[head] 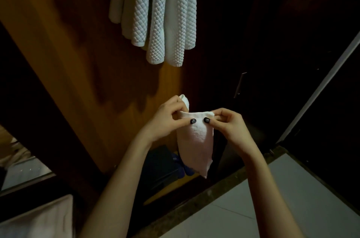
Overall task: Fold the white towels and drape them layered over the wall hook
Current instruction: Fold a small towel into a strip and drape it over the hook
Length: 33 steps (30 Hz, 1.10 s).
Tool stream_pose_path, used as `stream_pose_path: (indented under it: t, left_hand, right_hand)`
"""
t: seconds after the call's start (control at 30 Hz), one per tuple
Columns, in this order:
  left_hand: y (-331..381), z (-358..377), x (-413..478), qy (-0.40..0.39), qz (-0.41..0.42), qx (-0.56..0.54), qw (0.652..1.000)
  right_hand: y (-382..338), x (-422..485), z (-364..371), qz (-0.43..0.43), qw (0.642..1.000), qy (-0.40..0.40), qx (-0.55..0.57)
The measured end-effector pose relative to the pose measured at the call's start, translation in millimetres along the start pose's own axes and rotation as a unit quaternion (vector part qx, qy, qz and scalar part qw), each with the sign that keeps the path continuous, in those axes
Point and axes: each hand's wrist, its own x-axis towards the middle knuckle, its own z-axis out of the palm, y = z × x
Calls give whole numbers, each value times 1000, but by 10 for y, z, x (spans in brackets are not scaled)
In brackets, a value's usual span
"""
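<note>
left hand (pixel 168 119): pinching top edge of white towel (pixel 196 140), thumb in front, fingers curling behind
right hand (pixel 230 126): pinching same edge, thumb lying near left thumb
left forearm (pixel 116 179): reaching up, angling inward
right forearm (pixel 268 189): reaching up, angling inward

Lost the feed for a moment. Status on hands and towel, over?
Left hand and right hand pinch small towel by top edge. Hanging towels above it, apart. Hook out of view.

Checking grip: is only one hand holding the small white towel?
No, left hand and right hand both pinch the small white towel at its top.
</note>
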Motion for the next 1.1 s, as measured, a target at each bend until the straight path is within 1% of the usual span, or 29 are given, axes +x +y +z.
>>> stream_pose_path:
  t: [0.07, 0.2, 0.3, 0.5, 0.57, 0.63, 0.73, 0.8, 0.87, 0.93, 1.0, 1.03, 1.1]
  left_hand:
    - [52, -13, 30, 15, 9, -11, 1000]
    - [142, -83, 76, 37, 31, -10, 999]
    - [206, -178, 68, 60, 48, -22, 997]
    - [324, -291, 8, 72, 73, -31, 994]
    - [328, -324, -3, 72, 73, -24, 994]
    - [322, -346, -8, 87, 83, -4, 993]
    - [311, -329, -12, 149, 91, 18, 984]
    - [307, -323, -18, 182, 75, -16, 980]
    - [307, -344, -45, 159, 76, -68, 982]
    - [303, -380, -81, 106, 93, -106, 984]
    - [314, -399, -98, 80, 93, -106, 987]
    - [319, -399, -85, 89, 89, -93, 988]
    - [330, -383, -22, 135, 84, -66, 985]
  right_hand:
    - [-49, 21, 35, -9, 999, -14, 41]
    - [-170, 117, 168, -69, 997, 15, 15]
    - [-243, 202, 231, -89, 996, 24, 17]
    - [-360, 224, 314, -93, 993, -24, 68]
    - [-375, 210, 343, -103, 993, -14, 59]
    - [-372, 207, 373, -111, 993, 7, 40]
    - [-372, 202, 441, -123, 991, 41, 27]
    - [-390, 207, 476, -133, 989, 60, 28]
    - [-422, 227, 488, -141, 986, 76, 41]
    - [-472, 264, 471, -150, 982, 95, 57]
    - [-536, 302, 448, -164, 980, 100, 61]
    - [-570, 317, 446, -170, 979, 94, 60]
    - [-617, 344, 460, -178, 979, 81, 59]
